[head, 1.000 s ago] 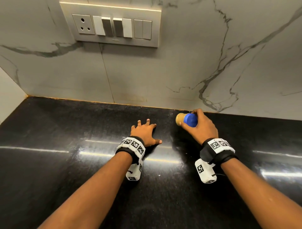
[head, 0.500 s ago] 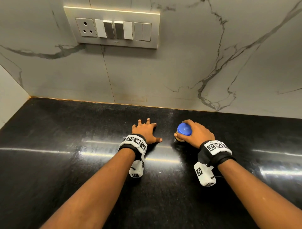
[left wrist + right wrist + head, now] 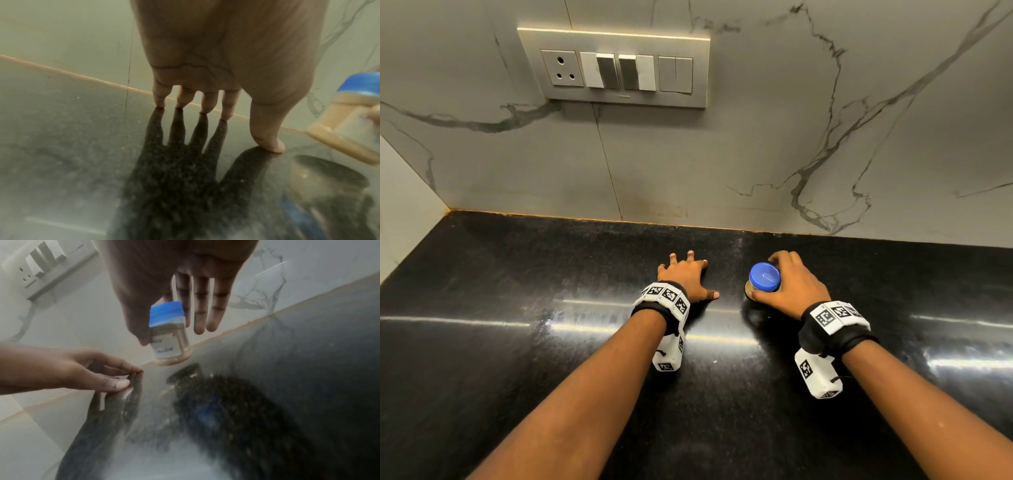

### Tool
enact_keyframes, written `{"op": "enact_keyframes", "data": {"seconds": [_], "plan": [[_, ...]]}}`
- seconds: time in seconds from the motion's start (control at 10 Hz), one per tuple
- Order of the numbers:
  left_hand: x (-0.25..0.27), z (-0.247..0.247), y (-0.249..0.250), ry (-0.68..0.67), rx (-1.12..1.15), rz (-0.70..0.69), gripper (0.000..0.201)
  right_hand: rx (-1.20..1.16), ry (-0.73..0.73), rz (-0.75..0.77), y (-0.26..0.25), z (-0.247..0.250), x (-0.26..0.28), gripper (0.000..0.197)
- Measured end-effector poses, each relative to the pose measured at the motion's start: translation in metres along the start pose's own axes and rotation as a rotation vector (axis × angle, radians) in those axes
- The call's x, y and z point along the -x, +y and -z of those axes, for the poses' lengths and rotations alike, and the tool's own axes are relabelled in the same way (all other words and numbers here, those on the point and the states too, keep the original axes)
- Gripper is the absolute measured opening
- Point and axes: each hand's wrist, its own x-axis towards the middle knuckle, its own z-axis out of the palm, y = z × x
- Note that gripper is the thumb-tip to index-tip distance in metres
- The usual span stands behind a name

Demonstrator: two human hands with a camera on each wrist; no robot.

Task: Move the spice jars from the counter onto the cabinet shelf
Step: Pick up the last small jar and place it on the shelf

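Head view and both wrist views of a black polished counter (image 3: pixel 517 342) that met a grey marble-veined wall (image 3: pixel 756 154). The right hand (image 3: pixel 796 286) grasped a small clear spice jar (image 3: pixel 171 344) with a blue screw lid (image 3: pixel 764 277); the thumb and the forefinger side of the hand held the jar just under the lid, while the three remaining fingers (image 3: pixel 200 308) were extended straight beside it without touching it. The jar was upright or nearly so and filled almost to the lid with a pale tan powder; a white label with blue handwriting, too blurred to read in full, faced the right wrist camera. The base of the jar lay at or just above the counter surface, over its own dark reflection; whether it touched the stone could not be told. The jar therefore was at counter level, near the wall and just to the right of the left hand (image 3: pixel 686 274). The left hand grasped nothing: its fingers were spread and relaxed, and its fingertips (image 3: pixel 226 116) and thumb tip rested on the counter, close to the jar but apart from it. A switch panel (image 3: pixel 616 68) with one socket was mounted on the wall above the hands. Both wrists carried white bands printed with black square markers.
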Motion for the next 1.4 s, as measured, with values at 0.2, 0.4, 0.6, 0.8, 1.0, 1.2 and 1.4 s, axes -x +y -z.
{"op": "enact_keyframes", "data": {"seconds": [0.2,0.4,0.6,0.8,1.0,1.2,1.4], "plan": [[0.000,-0.001,0.000,0.004,0.007,0.008,0.090,-0.086,0.080,0.022,-0.004,-0.008,0.009,0.063],[0.010,0.006,0.005,0.002,-0.014,0.002,0.080,-0.071,0.098,-0.024,-0.011,-0.011,0.025,0.061],[0.040,0.028,0.012,0.016,0.085,-0.044,0.040,-0.074,0.103,-0.083,-0.012,0.020,0.047,0.060],[0.098,0.070,0.031,0.239,0.155,-0.153,0.027,-0.428,0.377,0.006,-0.033,0.084,0.086,0.059],[0.176,0.151,0.046,0.561,0.266,-0.309,0.031,-0.607,0.511,0.146,-0.078,0.162,0.139,0.068],[0.249,0.232,0.055,0.975,0.236,-0.449,0.036,-0.661,0.575,0.283,-0.115,0.225,0.193,0.061],[0.312,0.309,0.072,1.380,-0.055,-0.404,0.060,-0.702,0.666,0.398,-0.148,0.291,0.230,0.053]]}}
